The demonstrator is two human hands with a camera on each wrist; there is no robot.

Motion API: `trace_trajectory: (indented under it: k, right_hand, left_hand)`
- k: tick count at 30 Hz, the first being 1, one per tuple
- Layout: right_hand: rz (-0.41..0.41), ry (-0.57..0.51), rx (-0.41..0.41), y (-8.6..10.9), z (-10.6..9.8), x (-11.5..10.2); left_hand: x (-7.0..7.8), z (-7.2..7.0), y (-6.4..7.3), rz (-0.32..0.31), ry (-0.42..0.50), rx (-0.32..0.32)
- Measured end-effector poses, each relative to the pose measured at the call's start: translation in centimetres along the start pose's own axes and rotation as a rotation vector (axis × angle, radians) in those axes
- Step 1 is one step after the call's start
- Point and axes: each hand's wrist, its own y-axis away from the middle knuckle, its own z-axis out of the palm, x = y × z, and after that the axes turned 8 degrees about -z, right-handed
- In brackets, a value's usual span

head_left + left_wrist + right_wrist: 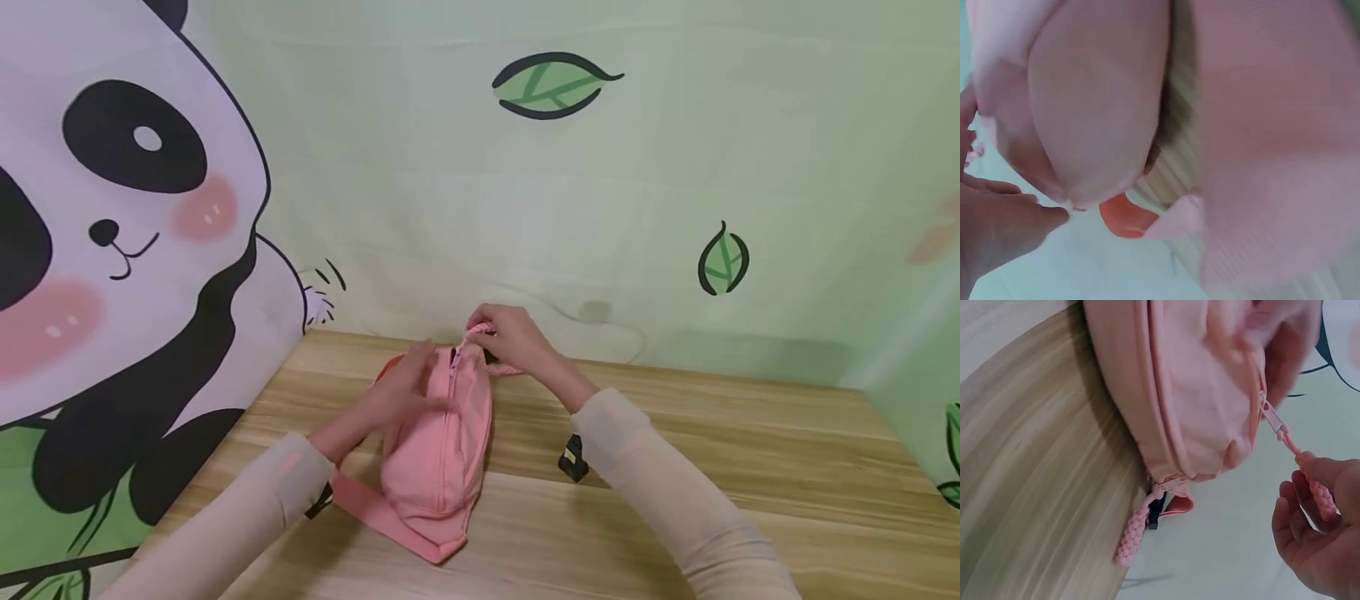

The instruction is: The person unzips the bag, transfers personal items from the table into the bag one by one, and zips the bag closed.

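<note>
A pink bag (423, 467) with a zipper down its front stands on the wooden table. My right hand (513, 333) pinches the braided pink zipper pull (1322, 494) between thumb and fingers. The cord runs taut to the zipper slider (1269, 415) near the bag's upper end, beside a small dark gap. My left hand (397, 392) lies over the bag's upper left side, its thumb across the front near the zipper and fingers extended along the edge. A second braided pull (1132, 537) hangs loose from another zipper. A wide pink strap (1279, 144) fills the left wrist view's right side.
A small black object with a yellow mark (573, 458) lies on the table (712, 450) by my right forearm. An orange piece (1125, 215) shows behind the bag. At the table's back hangs a pale green cloth (420, 167) printed with a panda and leaves.
</note>
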Motion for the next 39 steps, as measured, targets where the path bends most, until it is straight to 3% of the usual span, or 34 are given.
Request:
trace_trajectory:
  k: [4,9,13,16,19,23,26,31,34,39]
  right_hand:
    - [0.037,0.046,0.053,-0.6,0.2,0.1]
    - [0.230,0.063,0.120,-1.0,1.1,1.4]
    - [0.420,0.098,0.078,-0.9,2.3,3.3]
    - [0.494,0.126,0.043,-0.4,3.1,4.6]
    - [0.473,0.120,0.025,0.2,3.5,5.3]
    - [0.381,0.109,0.033,1.0,3.4,5.4]
    - [0.291,0.126,0.057,1.8,3.1,5.3]
    - [0.184,0.116,0.088,2.5,2.7,5.1]
    - [0.204,0.119,0.083,2.6,2.4,4.9]
    - [0.356,0.170,0.000,2.8,2.2,5.3]
  left_hand:
    - [0.2,0.2,-0.8,-0.078,-0.062,-0.121]
    - [0.7,0.6,-0.8,-0.027,-0.161,-0.154]
    - [1.4,0.7,-0.2,-0.010,-0.183,-0.200]
    - [1.8,0.8,0.3,-0.014,-0.183,-0.242]
    - [2.0,0.5,0.4,-0.010,-0.195,-0.253]
    - [1.8,-0.6,-0.1,-0.056,-0.226,-0.295]
    - [1.6,-1.3,-1.0,-0.110,-0.181,-0.321]
    - [1.6,-1.3,-3.6,-0.147,-0.129,-0.292]
    - [2.0,-0.9,-4.5,-0.173,-0.188,-0.307]
    - [3.2,0.0,-4.7,-0.178,-0.316,-0.368]
